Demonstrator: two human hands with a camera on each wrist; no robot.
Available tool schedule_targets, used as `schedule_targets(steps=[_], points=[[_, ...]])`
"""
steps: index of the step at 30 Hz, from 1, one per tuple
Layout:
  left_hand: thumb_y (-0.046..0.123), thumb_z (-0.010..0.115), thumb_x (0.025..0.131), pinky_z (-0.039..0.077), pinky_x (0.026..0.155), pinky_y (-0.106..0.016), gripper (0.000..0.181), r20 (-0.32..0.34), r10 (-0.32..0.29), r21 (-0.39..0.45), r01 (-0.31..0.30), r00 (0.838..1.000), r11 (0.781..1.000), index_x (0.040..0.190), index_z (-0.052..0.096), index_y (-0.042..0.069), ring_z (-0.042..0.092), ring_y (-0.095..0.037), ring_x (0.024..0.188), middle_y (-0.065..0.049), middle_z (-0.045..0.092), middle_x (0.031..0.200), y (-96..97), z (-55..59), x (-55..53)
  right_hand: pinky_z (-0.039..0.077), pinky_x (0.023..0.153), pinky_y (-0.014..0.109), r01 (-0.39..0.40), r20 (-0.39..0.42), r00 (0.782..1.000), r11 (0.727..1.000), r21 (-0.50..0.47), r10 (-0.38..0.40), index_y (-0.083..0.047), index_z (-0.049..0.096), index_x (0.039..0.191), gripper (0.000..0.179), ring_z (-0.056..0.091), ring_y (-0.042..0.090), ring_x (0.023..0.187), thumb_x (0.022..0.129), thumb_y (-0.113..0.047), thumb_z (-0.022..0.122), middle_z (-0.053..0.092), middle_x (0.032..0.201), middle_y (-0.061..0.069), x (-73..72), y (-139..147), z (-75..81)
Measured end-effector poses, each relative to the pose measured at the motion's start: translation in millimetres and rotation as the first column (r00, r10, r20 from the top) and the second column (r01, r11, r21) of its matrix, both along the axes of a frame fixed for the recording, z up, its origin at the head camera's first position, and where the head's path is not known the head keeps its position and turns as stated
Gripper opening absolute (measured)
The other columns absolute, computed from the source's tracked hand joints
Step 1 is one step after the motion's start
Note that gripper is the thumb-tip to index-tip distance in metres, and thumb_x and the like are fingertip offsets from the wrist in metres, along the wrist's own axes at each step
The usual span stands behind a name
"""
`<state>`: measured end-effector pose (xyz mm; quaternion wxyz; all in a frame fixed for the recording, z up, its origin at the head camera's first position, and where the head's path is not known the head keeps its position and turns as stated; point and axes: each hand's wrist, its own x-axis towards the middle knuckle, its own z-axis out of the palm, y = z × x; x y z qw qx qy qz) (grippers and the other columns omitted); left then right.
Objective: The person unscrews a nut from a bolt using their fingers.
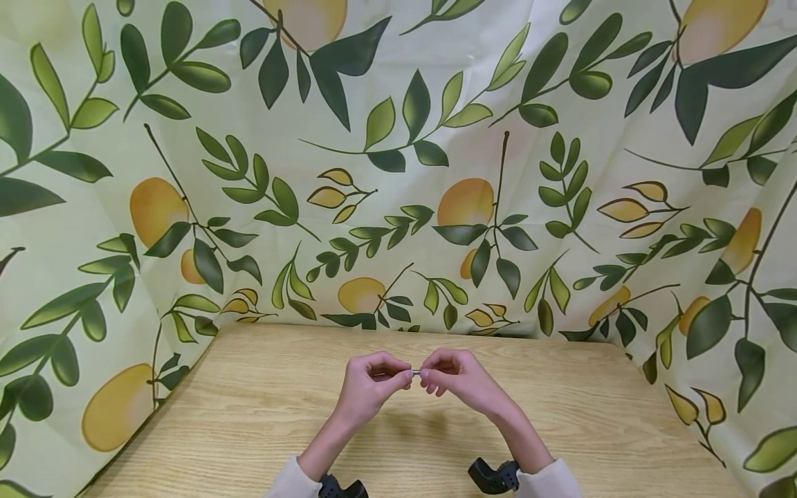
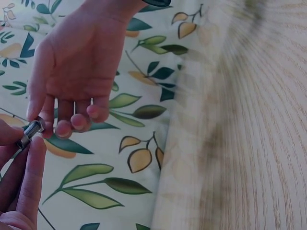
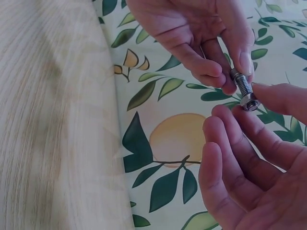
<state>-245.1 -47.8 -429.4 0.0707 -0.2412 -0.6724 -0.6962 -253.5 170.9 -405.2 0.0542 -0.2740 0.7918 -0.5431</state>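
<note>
In the head view, both hands meet above the middle of the table, with a small metal bolt (image 1: 416,373) between their fingertips. My left hand (image 1: 369,384) pinches the bolt's head end between thumb and finger. From the other side, my right hand (image 1: 465,382) has thumb and index finger at the nut (image 3: 250,102) on the bolt's far end. Bare threads of the bolt (image 3: 243,87) show between head and nut in the right wrist view. The right hand's other fingers are loosely bent, as the left wrist view shows.
The light wood table (image 1: 249,415) lies beneath the hands. A cloth (image 1: 386,228) printed with fruit and leaves hangs behind it and along both sides. Black wrist devices (image 1: 495,477) sit at both wrists, below pale sleeves (image 1: 551,481).
</note>
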Motion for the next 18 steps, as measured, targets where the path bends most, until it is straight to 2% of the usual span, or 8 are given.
schedule_targets(steps=[5, 11, 15, 18], points=[[0.001, 0.078, 0.088, 0.065, 0.075, -0.026, 0.015, -0.004, -0.006, -0.001, 0.006, 1.000, 1.000, 0.098, 0.075, -0.011, 0.074, -0.007, 0.074, -0.033, 0.074, 0.094, 0.0, 1.2, 1.0, 0.061, 0.070, 0.029, 0.008, 0.002, 1.000, 1.000, -0.020, -0.008, 0.008, 0.065, 0.108, 0.022, 0.069, 0.012, 0.077, 0.097, -0.010, 0.067, 0.070, 0.093, 0.025, 1.6, -1.1, 0.6], [0.001, 0.078, 0.088, 0.065, 0.075, -0.026, 0.015, -0.003, -0.007, -0.002, 0.007, 1.000, 1.000, 0.097, 0.075, -0.011, 0.074, -0.007, 0.074, -0.033, 0.074, 0.094, 0.0, 1.2, 1.0, 0.060, 0.070, 0.027, 0.010, -0.011, 1.000, 1.000, -0.023, -0.010, 0.007, 0.064, 0.108, 0.021, 0.068, 0.013, 0.078, 0.093, -0.007, 0.070, 0.070, 0.091, 0.016, 0.7, -1.1, 0.2], [0.001, 0.078, 0.089, 0.065, 0.076, -0.027, 0.014, -0.007, -0.008, 0.000, 0.008, 1.000, 1.000, 0.097, 0.075, -0.010, 0.074, -0.007, 0.074, -0.033, 0.074, 0.094, 0.3, 1.2, 1.5, 0.060, 0.069, 0.027, -0.001, 0.003, 1.000, 1.000, 0.014, 0.001, 0.005, 0.066, 0.110, 0.024, 0.068, 0.014, 0.078, 0.098, -0.016, 0.068, 0.071, 0.092, 0.017, -0.1, -0.1, 0.2], [0.002, 0.078, 0.089, 0.065, 0.076, -0.027, 0.014, -0.010, -0.003, -0.006, 0.003, 1.000, 1.000, 0.096, 0.075, -0.010, 0.074, -0.008, 0.075, -0.032, 0.074, 0.093, 0.1, 1.0, 1.6, 0.061, 0.069, 0.029, -0.021, 0.022, 1.000, 0.999, 0.047, 0.019, 0.004, 0.069, 0.109, 0.028, 0.069, 0.015, 0.078, 0.105, -0.022, 0.061, 0.072, 0.093, 0.019, -0.9, 0.2, 0.3]])
